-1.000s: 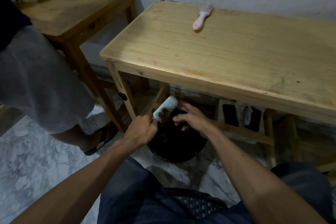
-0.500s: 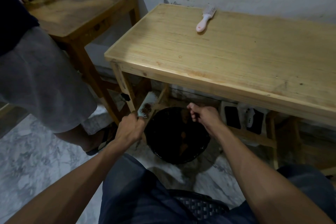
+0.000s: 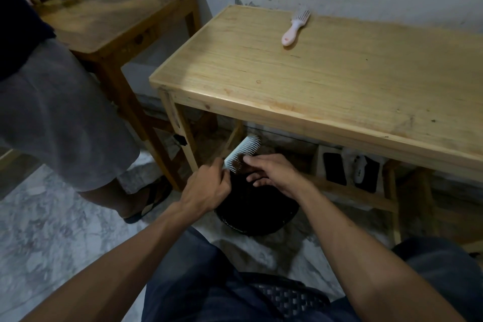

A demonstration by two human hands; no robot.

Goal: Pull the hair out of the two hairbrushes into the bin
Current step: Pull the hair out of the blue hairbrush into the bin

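Two hairbrushes are in view, and I count one bin, two wooden tables and two hands of mine at work. Going left to right: my left hand [image 3: 206, 191] is closed around the handle of the pale blue hairbrush [image 3: 243, 153], holding it tilted over the black bin [image 3: 257, 217] on the floor below the near table's front left corner. My right hand [image 3: 271, 171] has its fingers loosely curled, thumb and forefinger meeting at the bristles; whether any hair is pinched there I cannot tell. The pink-handled hairbrush [image 3: 295, 27] lies alone near the far edge of the light table [image 3: 326, 81], well apart from my hands.

I judge the main risk is a tuft dropping on the marble floor rather than in the bin, since the brush head sits near the bin's far rim. Pulling hard could also twist the brush in my left grip.
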